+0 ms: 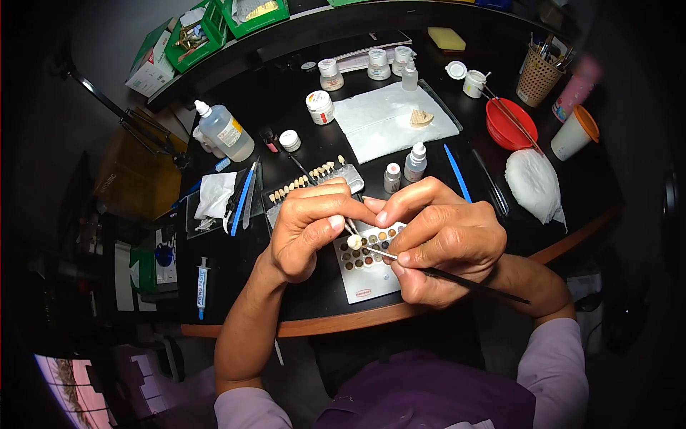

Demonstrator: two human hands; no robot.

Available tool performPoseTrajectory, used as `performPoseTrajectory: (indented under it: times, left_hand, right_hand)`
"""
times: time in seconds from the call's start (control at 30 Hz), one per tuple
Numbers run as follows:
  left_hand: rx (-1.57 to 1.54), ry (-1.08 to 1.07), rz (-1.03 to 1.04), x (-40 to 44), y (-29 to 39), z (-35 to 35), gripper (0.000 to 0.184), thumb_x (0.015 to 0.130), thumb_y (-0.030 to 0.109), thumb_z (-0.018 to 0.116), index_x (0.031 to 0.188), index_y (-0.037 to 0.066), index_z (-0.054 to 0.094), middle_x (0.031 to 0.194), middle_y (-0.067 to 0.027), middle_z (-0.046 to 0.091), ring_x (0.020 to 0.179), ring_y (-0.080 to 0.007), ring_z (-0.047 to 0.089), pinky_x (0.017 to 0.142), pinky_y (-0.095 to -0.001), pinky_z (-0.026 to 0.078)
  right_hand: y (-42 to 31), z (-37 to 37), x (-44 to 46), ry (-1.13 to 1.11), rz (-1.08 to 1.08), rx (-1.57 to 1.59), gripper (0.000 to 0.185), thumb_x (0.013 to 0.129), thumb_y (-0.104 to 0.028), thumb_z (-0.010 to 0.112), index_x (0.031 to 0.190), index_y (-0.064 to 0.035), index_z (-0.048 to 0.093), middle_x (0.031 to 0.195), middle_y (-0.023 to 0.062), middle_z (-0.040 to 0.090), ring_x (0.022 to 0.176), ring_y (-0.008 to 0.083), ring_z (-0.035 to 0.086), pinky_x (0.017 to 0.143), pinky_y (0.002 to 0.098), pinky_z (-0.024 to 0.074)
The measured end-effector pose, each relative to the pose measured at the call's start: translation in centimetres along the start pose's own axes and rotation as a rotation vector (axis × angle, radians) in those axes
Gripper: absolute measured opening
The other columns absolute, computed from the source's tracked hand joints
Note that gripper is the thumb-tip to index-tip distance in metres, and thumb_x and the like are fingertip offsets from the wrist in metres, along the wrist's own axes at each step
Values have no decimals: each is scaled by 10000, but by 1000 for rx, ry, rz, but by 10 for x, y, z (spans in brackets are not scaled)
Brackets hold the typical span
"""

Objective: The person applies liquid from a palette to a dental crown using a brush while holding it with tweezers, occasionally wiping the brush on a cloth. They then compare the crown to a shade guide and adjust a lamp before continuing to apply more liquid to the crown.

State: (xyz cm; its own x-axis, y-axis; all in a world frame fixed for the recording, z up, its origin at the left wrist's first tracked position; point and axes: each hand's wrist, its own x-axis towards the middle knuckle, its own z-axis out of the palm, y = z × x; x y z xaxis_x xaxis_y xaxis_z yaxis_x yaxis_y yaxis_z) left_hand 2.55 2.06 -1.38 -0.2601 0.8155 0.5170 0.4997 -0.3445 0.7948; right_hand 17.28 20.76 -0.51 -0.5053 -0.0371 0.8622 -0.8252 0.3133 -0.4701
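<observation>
My left hand (311, 225) is closed around slim dark tweezers (349, 226), mostly hidden by the fingers. At their metal tips sits a small cream-white dental crown (354, 242). In my right hand (450, 239) a fine brush (475, 283) is pinched, its dark handle slanting down to the right. The brush tip is at or very near the crown; contact is too small to tell. Fingers of both hands meet above the crown. Just below lies a white palette (368, 286) with rows of coloured stain wells, partly covered by my right hand.
A tooth shade guide (350, 179) lies behind my left hand. Farther back are a white sheet (371, 136) with a dental model (421, 118), small bottles (415, 163), a red bowl (504, 132) and a white pad (532, 182). A paste syringe (202, 286) lies left.
</observation>
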Motion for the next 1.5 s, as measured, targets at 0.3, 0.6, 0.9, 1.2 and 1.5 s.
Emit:
performPoseTrajectory:
  times: [0.3,0.6,0.9,1.2,1.5]
  left_hand:
    - [7,-9,3,1,1,0,464,902,293,533,1049,-57,799,796,-157,697,704,-203,559,662,-357,427]
    - [9,-15,5,1,2,-1,460,893,276,535,1054,-67,796,860,-180,739,721,-212,570,683,-364,446]
    - [15,-23,12,1,2,-1,461,896,277,533,1055,-65,797,858,-179,737,727,-214,570,690,-366,445]
    - [6,-11,19,1,1,0,463,902,287,535,1051,-64,799,831,-170,722,717,-211,562,678,-367,435]
    - [12,0,15,1,1,0,456,902,289,538,1050,-49,806,786,-151,695,701,-209,541,668,-364,423]
  right_hand:
    - [-2,0,2,7,-3,-18,179,674,95,773,782,-27,699,787,80,723,1004,323,762,795,369,615]
    - [-2,-1,2,8,-3,-25,191,689,114,766,812,-20,707,797,77,722,1007,315,754,832,371,610]
    - [-1,0,1,14,1,-20,203,691,118,770,838,-15,729,804,80,731,995,308,755,834,370,608]
    - [0,0,1,18,-2,-12,191,683,110,766,811,-19,711,786,81,727,985,309,756,832,369,606]
    - [-3,-1,2,3,8,4,177,669,101,754,776,-24,689,757,76,715,983,311,752,790,353,597]
